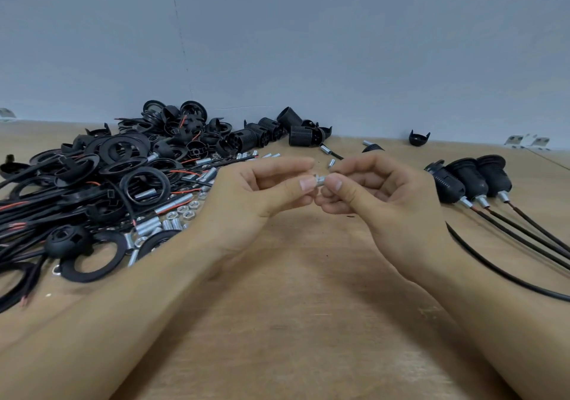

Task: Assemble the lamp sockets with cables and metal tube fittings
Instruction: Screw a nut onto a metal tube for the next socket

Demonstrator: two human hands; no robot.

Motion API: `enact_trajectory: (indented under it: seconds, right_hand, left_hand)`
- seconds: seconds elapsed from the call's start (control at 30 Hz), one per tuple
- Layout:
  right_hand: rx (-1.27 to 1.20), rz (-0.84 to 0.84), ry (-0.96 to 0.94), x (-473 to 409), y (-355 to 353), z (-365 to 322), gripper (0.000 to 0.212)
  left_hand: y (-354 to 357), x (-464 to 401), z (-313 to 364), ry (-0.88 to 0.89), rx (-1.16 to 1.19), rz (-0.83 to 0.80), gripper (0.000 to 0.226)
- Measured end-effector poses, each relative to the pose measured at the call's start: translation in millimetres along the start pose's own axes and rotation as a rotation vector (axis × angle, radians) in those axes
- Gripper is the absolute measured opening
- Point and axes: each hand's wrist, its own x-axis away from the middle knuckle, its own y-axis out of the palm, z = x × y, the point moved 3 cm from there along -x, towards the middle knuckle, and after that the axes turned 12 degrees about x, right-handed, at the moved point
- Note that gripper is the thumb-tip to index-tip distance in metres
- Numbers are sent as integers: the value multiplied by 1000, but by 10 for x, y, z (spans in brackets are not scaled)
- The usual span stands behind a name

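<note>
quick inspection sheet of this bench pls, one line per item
surface: bare brown wooden bench, scuffed
job's things: small silver metal tube fitting pinched between both hands; three finished black sockets lie at right
clutter: heap of black plastic rings and socket shells, silver hex nuts
grip: left hand and right hand both pinch the fitting
cables: black cables trail from the finished sockets
surroundings: plain grey wall

Shiny metal tube fitting (320,180), matt black plastic sockets (472,179), worn wood table (308,322)
</note>
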Motion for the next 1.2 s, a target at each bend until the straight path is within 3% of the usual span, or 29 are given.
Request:
enact_trajectory:
  seconds: [0.27,0.4,0.57,0.73,0.9,1.07,1.2]
  right_hand:
    - [156,-28,-123,58,32,12,14]
    - [311,21,-256,87,46,-31,25]
    - [517,85,-460,95,37,-111,22]
    - [291,29,-245,88,20,-39,18]
    - [465,40,-375,78,42,-81,18]
    - [247,41,-203,51,-6,-31,12]
    - [408,9,-301,52,-9,-52,17]
  left_hand:
    - [17,-20,75,159,-276,-63,14]
    - [3,-25,50,102,-195,-62,14]
    - [-1,-21,39,45,-91,-113,24]
    - [31,-7,60,88,-172,-167,21]
    - [7,-26,5,26,-93,-87,22]
    - [3,-20,10,-6,-17,-104,23]
    - [-13,-19,-6,-9,-24,-51,23]
